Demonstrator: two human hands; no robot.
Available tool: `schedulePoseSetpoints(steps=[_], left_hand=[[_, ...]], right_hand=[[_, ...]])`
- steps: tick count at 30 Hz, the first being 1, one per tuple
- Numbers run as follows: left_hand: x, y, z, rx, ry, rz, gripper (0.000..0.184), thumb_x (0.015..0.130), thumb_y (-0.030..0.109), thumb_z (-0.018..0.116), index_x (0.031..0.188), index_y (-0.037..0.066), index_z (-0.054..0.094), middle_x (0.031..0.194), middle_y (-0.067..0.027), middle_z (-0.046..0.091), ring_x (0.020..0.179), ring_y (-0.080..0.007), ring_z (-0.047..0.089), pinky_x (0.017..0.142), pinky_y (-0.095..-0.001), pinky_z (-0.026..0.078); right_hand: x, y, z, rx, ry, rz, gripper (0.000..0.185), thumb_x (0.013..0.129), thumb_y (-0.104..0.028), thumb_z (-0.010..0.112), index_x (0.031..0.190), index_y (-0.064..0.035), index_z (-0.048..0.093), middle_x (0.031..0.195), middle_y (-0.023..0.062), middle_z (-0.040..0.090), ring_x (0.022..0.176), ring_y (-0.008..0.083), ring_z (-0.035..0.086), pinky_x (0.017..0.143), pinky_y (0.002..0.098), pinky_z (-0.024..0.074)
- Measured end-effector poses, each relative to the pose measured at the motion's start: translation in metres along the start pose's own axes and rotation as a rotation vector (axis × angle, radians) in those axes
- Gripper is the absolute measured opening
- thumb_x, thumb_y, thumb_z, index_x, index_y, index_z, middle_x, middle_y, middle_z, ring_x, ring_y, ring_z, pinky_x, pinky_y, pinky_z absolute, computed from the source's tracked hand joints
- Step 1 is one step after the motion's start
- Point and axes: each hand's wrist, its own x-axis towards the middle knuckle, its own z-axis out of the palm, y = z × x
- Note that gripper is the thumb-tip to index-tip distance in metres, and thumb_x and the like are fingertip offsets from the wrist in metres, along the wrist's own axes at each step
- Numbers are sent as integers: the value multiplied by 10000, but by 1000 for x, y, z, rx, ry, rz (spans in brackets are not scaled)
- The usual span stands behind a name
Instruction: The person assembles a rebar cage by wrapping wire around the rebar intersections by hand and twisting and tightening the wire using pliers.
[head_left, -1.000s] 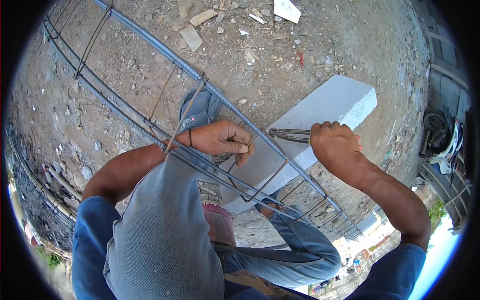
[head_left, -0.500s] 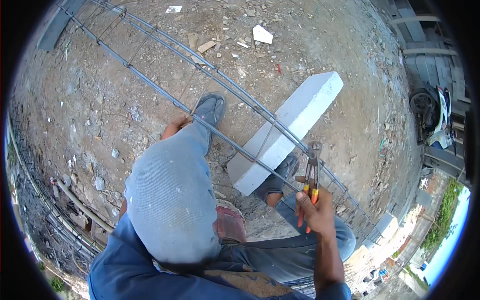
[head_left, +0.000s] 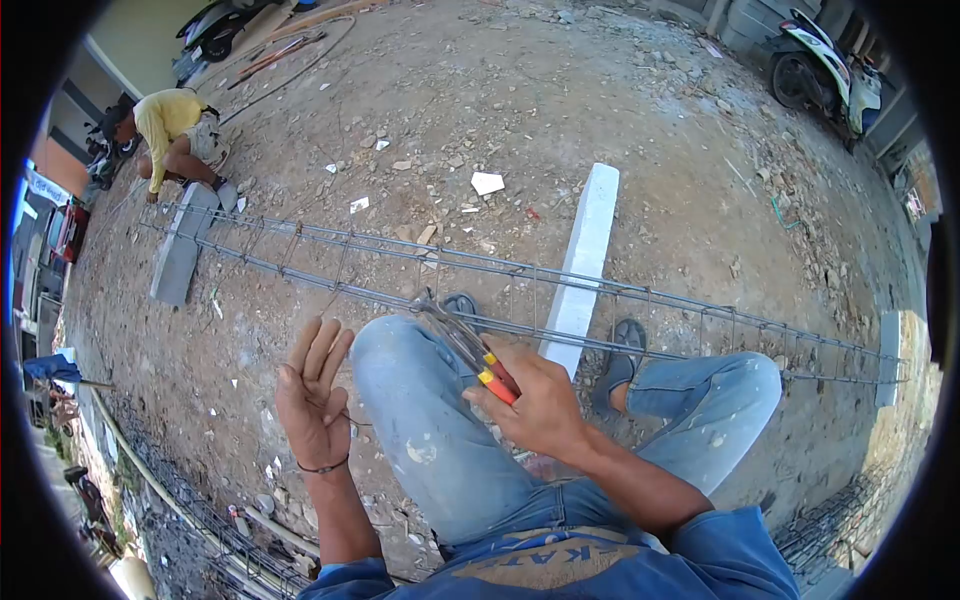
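My right hand (head_left: 535, 400) is closed around the red and yellow handles of end-cutting pincers (head_left: 462, 345). Their metal jaws point up and left, over the near bar of a long rebar cage (head_left: 390, 297); whether they touch it I cannot tell. My left hand (head_left: 315, 400) is raised beside my knee, fingers stretched upward and apart from the cage. A thin dark line shows by its thumb, too small to make out. The cage of long bars and thin stirrups rests across a white block (head_left: 585, 250) between my feet and a grey block (head_left: 183, 245) at the left.
A person in a yellow shirt (head_left: 170, 125) crouches at the cage's far left end. Another pale block (head_left: 888, 350) supports its right end. Motorbikes (head_left: 825, 75) stand behind, right and left. Stone rubble and a white tile piece (head_left: 487, 183) lie on the dirt. More rebar (head_left: 220, 545) lies lower left.
My left hand has come away from the cage and lifted. My right hand has swung the pincers leftward. My view has tilted up, bringing the crouching person into sight.
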Motion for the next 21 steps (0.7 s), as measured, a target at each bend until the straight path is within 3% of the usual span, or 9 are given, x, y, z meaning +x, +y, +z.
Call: schedulePoseSetpoints(steps=[3,5,7,9,11,13,15,18,21], left_hand=[[-21,-16,72,295,-315,-103,663,1041,439,497,1450,-72,390,1356,-233,584,1255,-294,588,490,-173,433],[-15,-38,92,193,-267,-250,589,1037,406,516,1380,-69,455,1269,-231,625,1188,-294,627,520,-210,473],[5,-51,96,83,-215,-387,520,1034,373,535,1310,-67,520,1182,-229,665,1121,-294,665,551,-246,514],[30,-52,86,107,-48,-438,338,1030,302,547,1069,-27,616,902,-179,696,906,-310,723,654,-351,580],[66,-42,87,121,-55,-405,299,1032,268,538,887,16,608,723,-111,648,772,-310,724,717,-388,594],[107,-27,95,208,-67,-189,301,1034,263,536,859,22,587,692,-111,636,738,-320,723,709,-405,598],[146,-14,103,215,-33,-17,294,1036,251,528,863,18,573,677,-109,627,767,-325,730,674,-400,598],[190,-23,95,127,73,-18,253,1039,215,503,920,-4,546,715,-130,628,795,-334,733,631,-390,596],[217,-50,81,-80,285,-225,211,1037,177,468,973,-19,509,797,-146,627,836,-335,731,600,-347,590]], right_hand=[[9,-32,15,51,-12,-33,614,842,-271,761,1324,46,546,997,218,640,836,394,654,693,473,518],[11,-36,29,16,-28,-172,664,810,-259,800,1332,55,538,981,239,621,860,380,659,731,432,522],[31,-22,9,-33,-143,-164,635,826,-234,776,1330,67,533,1106,245,631,958,356,672,811,417,539],[48,-5,-27,368,-299,-161,511,853,-167,728,1273,79,573,1128,208,671,972,305,684,887,416,544],[71,25,-58,693,-347,32,383,884,-107,676,1210,86,618,1100,162,714,936,248,696,927,405,552],[102,102,-71,588,-43,266,290,873,-104,645,1121,38,695,958,166,743,864,227,714,864,344,557],[117,179,-77,-195,125,286,226,859,-30,571,1004,29,734,889,138,748,799,193,714,776,328,558],[140,244,-56,-140,118,285,239,823,18,521,904,27,745,849,140,746,775,212,709,737,328,544],[167,284,-28,-102,22,315,254,921,-111,537,1006,37,726,935,169,744,854,252,699,785,365,538]])
